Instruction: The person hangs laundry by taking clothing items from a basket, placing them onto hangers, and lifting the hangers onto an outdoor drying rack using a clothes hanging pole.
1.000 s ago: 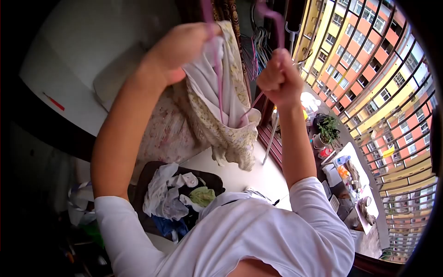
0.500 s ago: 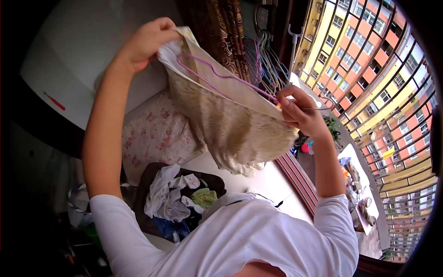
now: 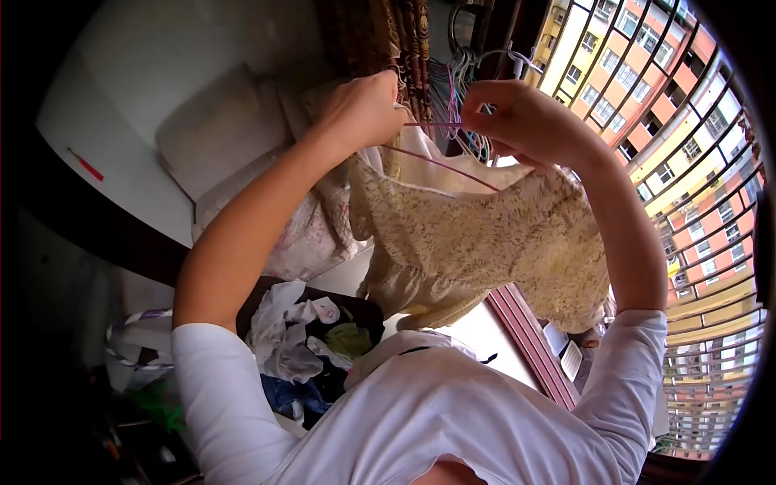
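Observation:
A cream-yellow garment with a small floral pattern [image 3: 477, 234] hangs in front of me, its opening facing up. A thin pink-purple clothes hanger [image 3: 440, 166] runs across that opening, partly inside the cloth. My left hand [image 3: 368, 109] is closed on the garment's edge at the hanger's left end; its fingertips are hidden. My right hand [image 3: 521, 121] is closed, with thumb and fingers pinching the upper bar of the hanger. Cloth hangs just below the right hand; whether it touches that hand I cannot tell.
Several wire hangers [image 3: 469, 73] hang by a patterned brown curtain [image 3: 412, 61] at the back. A dark container [image 3: 368, 315] of crumpled clothes and bags stands lower left. Floral fabric [image 3: 311, 230] covers something behind. Window bars [image 3: 687, 162] stand at right.
My left hand has moved right and down with the garment's edge, closer to my right hand. The right hand has risen along the hanger, and the garment has shifted right.

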Demonstrator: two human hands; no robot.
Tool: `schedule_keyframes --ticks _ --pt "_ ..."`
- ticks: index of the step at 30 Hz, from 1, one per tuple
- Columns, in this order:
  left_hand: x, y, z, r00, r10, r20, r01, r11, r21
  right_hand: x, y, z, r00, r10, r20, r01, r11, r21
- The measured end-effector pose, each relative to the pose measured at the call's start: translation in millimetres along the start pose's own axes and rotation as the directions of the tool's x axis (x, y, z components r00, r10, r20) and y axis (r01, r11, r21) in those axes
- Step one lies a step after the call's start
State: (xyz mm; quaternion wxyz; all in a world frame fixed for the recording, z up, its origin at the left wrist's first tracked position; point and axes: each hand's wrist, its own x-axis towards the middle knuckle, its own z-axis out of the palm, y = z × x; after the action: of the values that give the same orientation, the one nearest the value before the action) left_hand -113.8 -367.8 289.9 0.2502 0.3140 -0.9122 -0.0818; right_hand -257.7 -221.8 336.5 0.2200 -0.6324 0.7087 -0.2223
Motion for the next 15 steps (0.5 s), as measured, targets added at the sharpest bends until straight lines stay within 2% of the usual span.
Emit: schedule_keyframes --ticks 1,3,4,5,6,7,9,11,12,13,15 --pt "-1 3 0 1.0 -0.003 0.002 0.003 1.0 -0.007 4 -3 -2 0.998 0.032 0.052 -0.031 0.999 -0.009" --pt "-3 14 -10 0.989 0.007 0.146 0.003 0.997 -0.071 9 -9 0 0.997 0.055 0.051 -0.053 0.998 -0.038" --pt "-2 13 -14 0.989 0.008 0.145 0.003 0.997 -0.076 10 -12 0 0.996 0.073 0.049 -0.069 0.995 -0.069" --pt "1 9 -17 0.948 0.052 0.313 0.052 0.948 -0.313 10 -13 -2 0.996 0.076 0.051 -0.073 0.995 -0.074" --pt "2 6 -21 0.881 0.135 0.453 0.138 0.843 -0.52 8 -13 -5 0.995 0.074 0.063 -0.073 0.997 -0.019" --pt "3 2 -25 0.883 0.137 0.45 0.137 0.84 -0.525 6 -11 -9 0.995 0.071 0.072 -0.074 0.997 0.038" --pt "0 -6 -37 0.843 0.34 0.417 0.065 0.706 -0.706 4 -6 -13 0.998 0.048 0.049 -0.052 0.995 0.082" --pt "-1 -8 -50 0.893 0.328 0.309 0.01 0.672 -0.741 1 -6 -18 0.998 0.048 0.037 -0.051 0.994 0.092" --pt "2 -10 -49 0.904 0.369 0.215 -0.108 0.684 -0.721 -1 -5 -16 0.999 0.039 0.027 -0.041 0.997 0.064" --pt "2 -7 -44 0.9 0.376 0.219 -0.109 0.681 -0.724 -2 -4 -15 0.999 0.048 0.023 -0.049 0.997 0.067" --pt "-5 5 -23 0.813 0.568 0.13 -0.379 0.685 -0.622 -4 -6 -12 0.998 -0.052 0.047 0.045 0.991 0.128"
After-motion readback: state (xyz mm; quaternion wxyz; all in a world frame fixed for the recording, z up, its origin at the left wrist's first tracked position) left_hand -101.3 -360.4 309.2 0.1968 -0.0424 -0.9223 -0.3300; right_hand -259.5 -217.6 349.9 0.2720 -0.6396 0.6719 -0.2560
